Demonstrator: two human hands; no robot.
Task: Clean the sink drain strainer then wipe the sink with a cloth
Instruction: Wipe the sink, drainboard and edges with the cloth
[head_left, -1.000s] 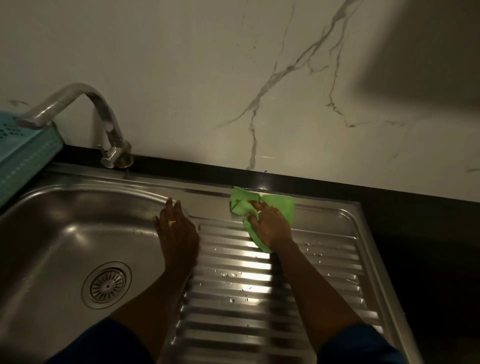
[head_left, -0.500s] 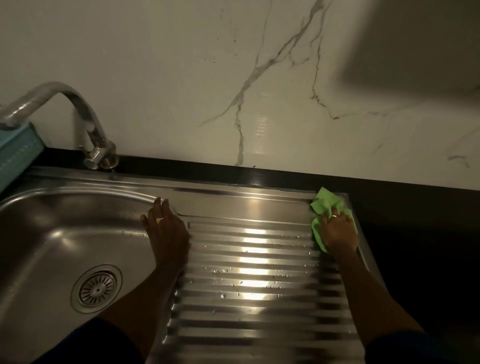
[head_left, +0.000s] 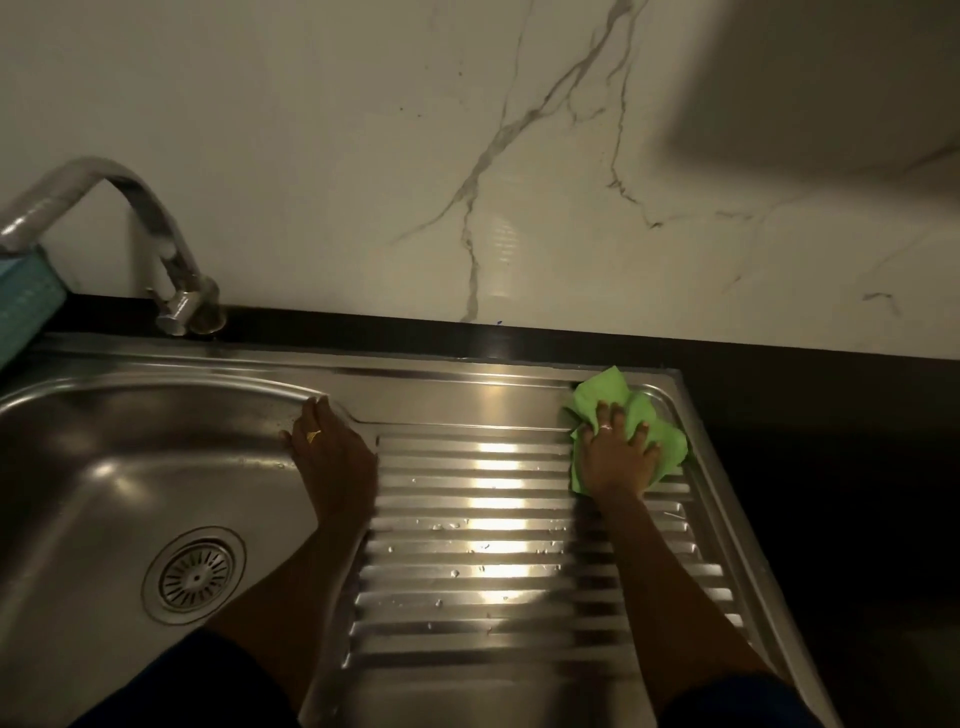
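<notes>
A steel sink (head_left: 104, 493) with a ribbed drainboard (head_left: 483, 571) on its right sits in a dark counter (head_left: 831, 467), in dim light. Nearest the camera, two dark blue sleeves (head_left: 182, 686) enter from the bottom edge, with bare forearms reaching away over the steel. Water drops lie scattered on the middle ribs of the drainboard. The strainer (head_left: 195, 574) sits in the drain at the bottom of the basin, left of the left forearm, with neither hand on it.

Further off, the left hand (head_left: 332, 457) rests flat on the ridge between basin and drainboard, fingers out straight and holding nothing; a ring (head_left: 313, 435) shows on one finger. The right hand (head_left: 615, 457) lies at the far right corner of the drainboard, fingers spread and pressing down on the cloth (head_left: 602, 392) — not curled round it. The cloth is green and crumpled, and sticks out from under the hand toward the sink's back rim and right edge.

Beyond the sink, a curved tap (head_left: 150, 208) rises from the back left of the counter and arches left over a teal basket (head_left: 23, 306) at the frame's edge. Behind it all stands a pale wall (head_left: 363, 156) with grey marble veins — a broad shadow covers its upper right.
</notes>
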